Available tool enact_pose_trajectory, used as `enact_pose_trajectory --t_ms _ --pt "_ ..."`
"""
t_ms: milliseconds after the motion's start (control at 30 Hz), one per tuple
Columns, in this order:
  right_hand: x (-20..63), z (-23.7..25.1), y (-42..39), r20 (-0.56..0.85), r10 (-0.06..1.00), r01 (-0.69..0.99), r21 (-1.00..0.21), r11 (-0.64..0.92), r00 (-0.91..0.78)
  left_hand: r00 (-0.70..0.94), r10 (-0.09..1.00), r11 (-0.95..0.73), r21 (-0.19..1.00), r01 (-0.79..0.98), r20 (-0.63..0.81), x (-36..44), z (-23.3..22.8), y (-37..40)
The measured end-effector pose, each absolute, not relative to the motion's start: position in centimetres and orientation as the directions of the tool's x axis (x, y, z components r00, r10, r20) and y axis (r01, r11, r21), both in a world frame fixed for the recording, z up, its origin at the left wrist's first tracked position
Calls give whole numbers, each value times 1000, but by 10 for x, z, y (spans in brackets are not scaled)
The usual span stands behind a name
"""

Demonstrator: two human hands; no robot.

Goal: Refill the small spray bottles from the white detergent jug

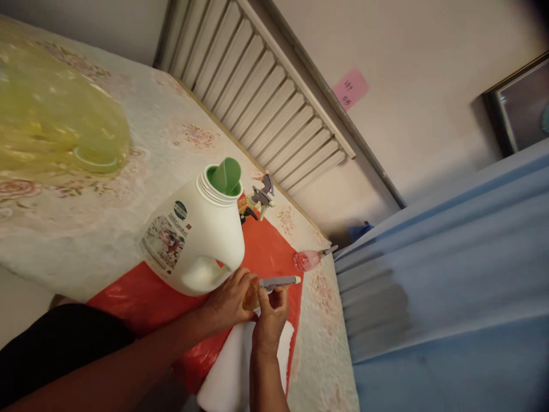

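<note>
Left hand curled around the amber bottle, right hand pinching the grey sprayer between thumb and fingers: that's your hold right now. You have the bottle low over the red sheet, just beside the big white jug. Left seems to be the anchor, keeping the bottle from turning, while right has the sprayer, probably for finer control. Whether the sprayer is seated tight on the bottle, you can't tell from here; your fingers cover the join.

And look at the jug! It stands upright with its handle towards you, likely so it's easy to grab. A green cup sits tilted in its open mouth, perhaps parked there to stay within reach.

Under your right wrist lies a white roll, close by, maybe for wiping. The red sheet spreads beneath it all, presumably shielding the flowered tablecloth from drips. Behind the jug, more sprayers bunch together, partly hidden. Over near the sheet's far corner, a pink bottle lies apart from them, and well off to your left sprawls a yellow bag, away from your working hands.
</note>
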State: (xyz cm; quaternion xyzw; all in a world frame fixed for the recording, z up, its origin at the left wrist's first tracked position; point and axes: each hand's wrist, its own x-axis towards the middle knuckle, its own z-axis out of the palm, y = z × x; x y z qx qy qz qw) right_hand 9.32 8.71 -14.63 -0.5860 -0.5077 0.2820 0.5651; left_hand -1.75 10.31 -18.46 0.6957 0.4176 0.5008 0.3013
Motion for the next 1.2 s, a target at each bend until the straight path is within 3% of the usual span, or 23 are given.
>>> enact_pose_trajectory --t_ms 267,467,700,867,933,1000,1100,1200 --pt "94 -152 84 276 892 328 -932 156 358 196 780 -626 753 204 595 -22 -174 100" --pt "89 -148 81 213 891 291 -952 97 401 157 774 -633 752 185 613 -18 -171 107" --pt "91 -136 68 216 911 413 -909 55 353 148 801 -598 777 196 580 -19 -163 106" --pt "122 -133 54 342 786 494 -868 54 514 140 820 -572 791 215 555 -20 -157 104" --pt "136 -123 60 406 800 582 -808 90 441 141 818 -575 788 221 557 -19 -157 104" --pt "146 -109 72 382 872 582 -800 145 308 136 814 -580 785 218 564 -18 -158 105" --pt "149 -93 92 204 974 446 -884 142 93 130 811 -585 784 207 570 -17 -161 106" --pt "142 -90 104 82 996 360 -930 69 20 125 806 -591 780 206 578 -16 -162 107"
